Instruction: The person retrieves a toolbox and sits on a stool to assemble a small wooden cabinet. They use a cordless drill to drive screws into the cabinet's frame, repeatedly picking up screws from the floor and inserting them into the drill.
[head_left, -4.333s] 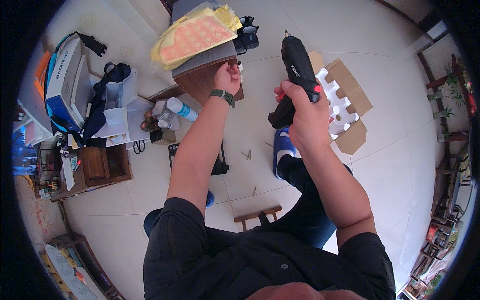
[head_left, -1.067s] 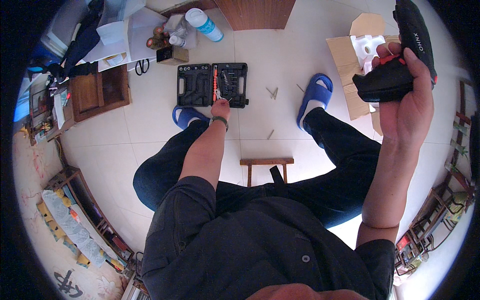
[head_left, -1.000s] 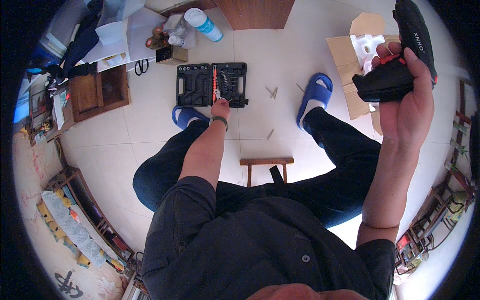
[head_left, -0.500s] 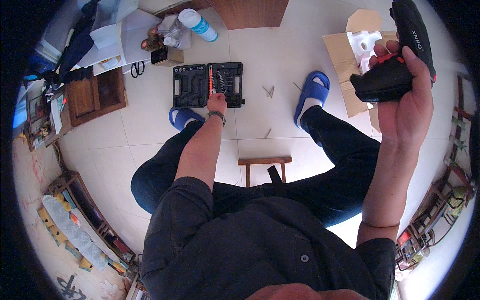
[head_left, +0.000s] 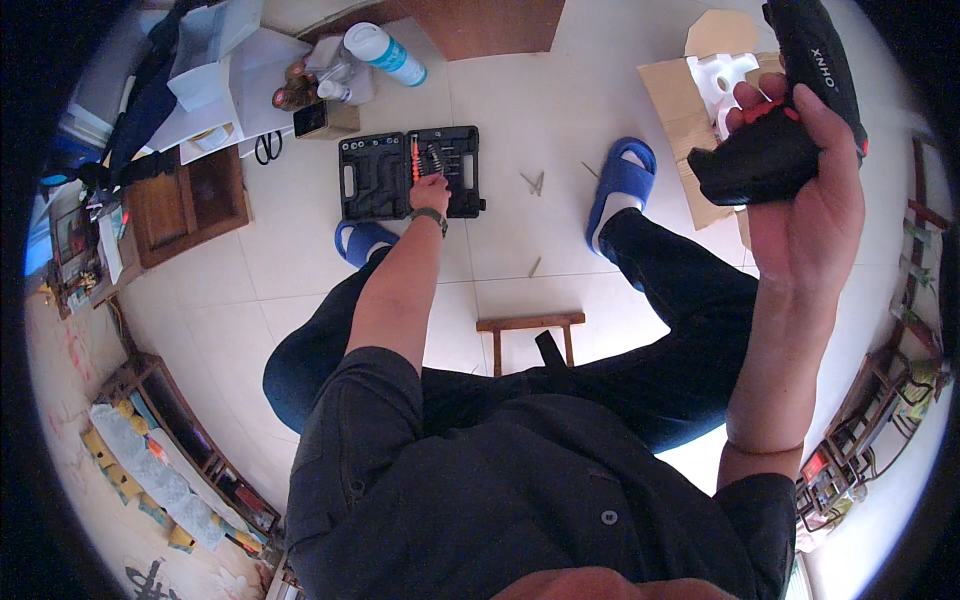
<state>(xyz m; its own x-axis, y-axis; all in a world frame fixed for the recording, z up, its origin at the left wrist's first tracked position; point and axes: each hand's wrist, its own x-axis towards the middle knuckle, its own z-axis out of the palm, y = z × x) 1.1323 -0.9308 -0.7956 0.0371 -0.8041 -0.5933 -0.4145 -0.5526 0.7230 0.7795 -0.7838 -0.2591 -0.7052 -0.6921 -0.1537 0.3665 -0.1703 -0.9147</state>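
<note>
while the person is sitting on a low wooden stool and leaning forward, the left hand is reaching down into the open black tool case lying on the tiled floor, fingers pinching together at the row of bits along the right half of the case; whether a bit is actually between them is too small to tell. the right hand is wrapping firmly around the handle of a black cordless drill, holding it raised at the upper right, well apart from the case, above the cardboard box near the right blue slipper. a finger is lying close to the red trigger, so an accidental squeeze is looking possible while attention is going to the case. with one-handed picking, a small bit could be slipping out and rolling among the loose screws scattered on the floor just right of the case. the forward lean is also risking a tip of the stool.
</note>
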